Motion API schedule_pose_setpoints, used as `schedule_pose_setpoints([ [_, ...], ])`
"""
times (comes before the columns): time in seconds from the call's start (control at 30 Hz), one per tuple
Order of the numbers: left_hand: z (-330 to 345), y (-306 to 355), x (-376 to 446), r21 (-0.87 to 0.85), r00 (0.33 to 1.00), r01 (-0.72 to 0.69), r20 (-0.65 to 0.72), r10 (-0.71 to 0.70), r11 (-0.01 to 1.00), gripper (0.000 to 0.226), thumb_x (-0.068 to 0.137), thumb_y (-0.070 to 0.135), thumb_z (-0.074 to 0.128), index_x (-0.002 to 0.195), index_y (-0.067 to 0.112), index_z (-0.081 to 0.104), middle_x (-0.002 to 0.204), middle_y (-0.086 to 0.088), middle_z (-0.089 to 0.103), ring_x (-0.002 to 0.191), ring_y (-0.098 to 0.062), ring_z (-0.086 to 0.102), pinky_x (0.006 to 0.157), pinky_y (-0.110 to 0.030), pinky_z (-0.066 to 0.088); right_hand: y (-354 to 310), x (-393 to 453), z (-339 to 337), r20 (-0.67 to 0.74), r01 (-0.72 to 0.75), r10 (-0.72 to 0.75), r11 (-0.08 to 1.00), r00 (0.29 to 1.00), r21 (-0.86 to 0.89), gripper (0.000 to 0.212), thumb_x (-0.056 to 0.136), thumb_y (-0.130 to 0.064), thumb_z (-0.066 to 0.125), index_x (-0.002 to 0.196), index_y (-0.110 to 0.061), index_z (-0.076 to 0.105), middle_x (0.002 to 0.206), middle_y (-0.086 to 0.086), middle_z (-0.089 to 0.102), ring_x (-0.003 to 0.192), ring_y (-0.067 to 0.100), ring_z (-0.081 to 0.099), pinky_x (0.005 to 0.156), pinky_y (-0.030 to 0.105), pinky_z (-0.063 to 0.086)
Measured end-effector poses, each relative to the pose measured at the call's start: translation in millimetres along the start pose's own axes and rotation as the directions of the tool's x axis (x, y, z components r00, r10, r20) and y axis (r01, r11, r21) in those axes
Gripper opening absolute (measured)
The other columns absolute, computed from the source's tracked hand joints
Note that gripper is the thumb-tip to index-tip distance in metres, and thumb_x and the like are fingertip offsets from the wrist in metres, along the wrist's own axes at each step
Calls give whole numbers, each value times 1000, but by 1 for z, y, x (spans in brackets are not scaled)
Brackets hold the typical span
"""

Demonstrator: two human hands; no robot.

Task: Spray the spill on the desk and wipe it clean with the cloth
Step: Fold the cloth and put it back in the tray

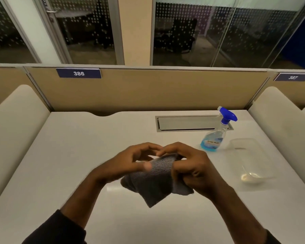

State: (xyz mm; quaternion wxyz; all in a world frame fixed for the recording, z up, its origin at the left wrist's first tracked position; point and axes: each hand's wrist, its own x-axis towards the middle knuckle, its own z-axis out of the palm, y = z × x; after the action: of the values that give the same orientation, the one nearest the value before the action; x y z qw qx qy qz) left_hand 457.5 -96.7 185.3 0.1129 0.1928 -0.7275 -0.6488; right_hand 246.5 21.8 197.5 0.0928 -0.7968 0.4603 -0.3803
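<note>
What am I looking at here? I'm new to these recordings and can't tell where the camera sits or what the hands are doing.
There is no machine, just a person. The one picture comes from a camera worn on the head, looking forward and down at a white desk. The left hand and right hand together hold a grey cloth above the desk. To the right stands a spray bottle with blue liquid, untouched, and beside it lies a clear plastic container with a spoon. I cannot make out a spill.

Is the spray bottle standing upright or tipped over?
Upright: the bottle stands on its base on the desk, blue trigger head on top.
</note>
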Motion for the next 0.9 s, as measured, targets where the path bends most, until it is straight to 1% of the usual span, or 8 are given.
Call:
schedule_pose_setpoints([
  [0.1,13,1,9,278,998,9,56,-25,961,49,73,43,82,118,38,63,114,12,70,107,-14,67,88,-30,57,1,6,13,39,74,-69,988,997,-138,17,88,-23,68,72,-18,70,121,-2,67,109,12,63,74,27,59],
  [0.17,16,-3,11,311,999,34,-2,-36,950,34,75,33,83,104,36,68,99,12,72,95,-13,69,82,-26,56,2,5,20,34,43,-42,999,999,-33,9,89,-25,71,84,-18,71,120,-3,69,109,12,64,82,25,59],
  [0.3,19,-21,5,291,991,83,-122,-49,953,24,77,34,79,98,25,74,89,6,75,87,-15,70,79,-32,59,13,-11,20,-45,-344,384,868,922,358,26,102,-22,55,122,-37,61,131,-16,66,120,13,65,94,31,59],
  [0.4,26,-30,-2,209,975,66,-222,-18,976,18,75,36,75,92,30,74,84,8,75,82,-14,71,71,-26,56,17,-30,28,51,-529,540,794,840,299,52,92,-64,58,139,-53,41,136,-32,56,124,-4,58,99,26,55],
  [0.47,29,-34,-4,186,966,34,-260,16,982,19,74,35,75,93,32,73,84,7,75,81,-13,71,69,-22,54,16,-39,41,118,-571,559,797,821,199,87,74,-78,69,147,-58,27,133,-47,46,124,-18,49,100,14,45],
  [0.53,30,-38,-3,186,959,17,-282,37,982,24,74,35,76,98,31,73,87,6,74,83,-14,71,70,-23,55,18,-41,48,141,-578,561,799,816,164,97,68,-78,74,147,-61,20,127,-55,41,121,-24,45,95,5,40],
  [0.73,26,-40,-6,165,956,27,-291,23,986,40,74,41,81,111,37,67,105,14,72,102,-10,68,83,-21,57,26,-28,40,28,-544,555,804,832,240,79,76,-45,80,136,-62,32,105,-24,65,110,-1,62,90,0,44],
  [0.9,21,-31,-7,283,983,92,-181,-41,955,52,67,54,83,111,33,67,102,15,71,97,-9,68,82,-28,60,28,-10,44,147,-465,453,883,879,58,75,77,-65,69,135,-70,23,100,-22,63,101,2,62,83,2,44],
])
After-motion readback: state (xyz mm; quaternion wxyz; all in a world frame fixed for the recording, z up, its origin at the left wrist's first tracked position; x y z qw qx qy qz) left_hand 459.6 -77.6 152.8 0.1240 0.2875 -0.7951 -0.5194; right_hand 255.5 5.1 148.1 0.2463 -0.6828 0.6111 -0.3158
